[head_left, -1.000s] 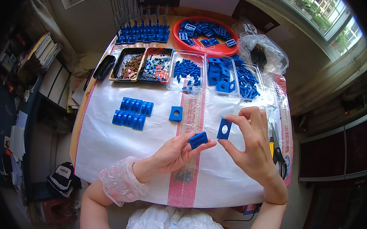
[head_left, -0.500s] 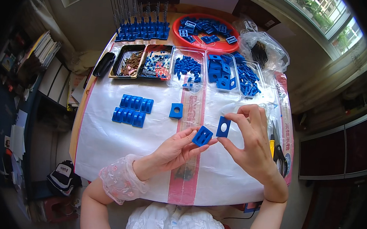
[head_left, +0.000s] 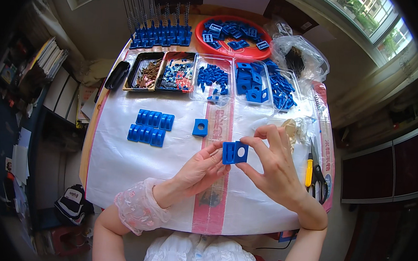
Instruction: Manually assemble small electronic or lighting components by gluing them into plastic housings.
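Between the fingertips of my left hand is a blue slotted plastic block. My right hand pinches a flat blue plate with a round hole by its right side. The plate meets or overlaps the block's right edge; whether they are joined I cannot tell. On the table just beyond my hands lies another blue plate with a hole. To its left, several ridged blue pieces sit in two rows.
Trays of brown screws, small metal parts, little blue pieces and holed plates line the back. Behind them are blue bases with springs and a red basin. Scissors and a yellow-handled cutter lie right.
My right hand has moved left, bringing the holed plate against the slotted block. My left hand has turned the block more upright.
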The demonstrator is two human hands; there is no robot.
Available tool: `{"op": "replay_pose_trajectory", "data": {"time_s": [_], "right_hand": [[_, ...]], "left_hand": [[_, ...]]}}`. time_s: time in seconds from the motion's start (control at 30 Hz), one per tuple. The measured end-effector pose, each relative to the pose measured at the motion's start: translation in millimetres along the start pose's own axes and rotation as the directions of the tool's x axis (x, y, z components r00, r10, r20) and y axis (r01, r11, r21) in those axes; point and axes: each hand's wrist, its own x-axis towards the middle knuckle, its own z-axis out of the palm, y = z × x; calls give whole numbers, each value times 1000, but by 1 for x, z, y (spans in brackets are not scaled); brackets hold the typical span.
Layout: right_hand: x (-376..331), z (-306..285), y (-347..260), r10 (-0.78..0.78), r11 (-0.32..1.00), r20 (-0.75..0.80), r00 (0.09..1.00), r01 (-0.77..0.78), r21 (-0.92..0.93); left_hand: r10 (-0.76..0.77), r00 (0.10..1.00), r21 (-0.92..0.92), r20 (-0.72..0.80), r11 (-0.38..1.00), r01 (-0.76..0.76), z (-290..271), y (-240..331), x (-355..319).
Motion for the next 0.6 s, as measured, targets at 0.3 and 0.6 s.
{"op": "replay_pose_trajectory", "data": {"time_s": [0.3, 0.6], "right_hand": [[0, 5, -1, -23, 1000, 56, 998, 23, 1], [1, 11, 0, -36, 999, 83, 996, 38, -24]], "left_hand": [[-28, 1000, 17, -10, 999, 28, 2, -1, 1], [-32, 999, 38, 41, 999, 30, -6, -5, 1]]}}
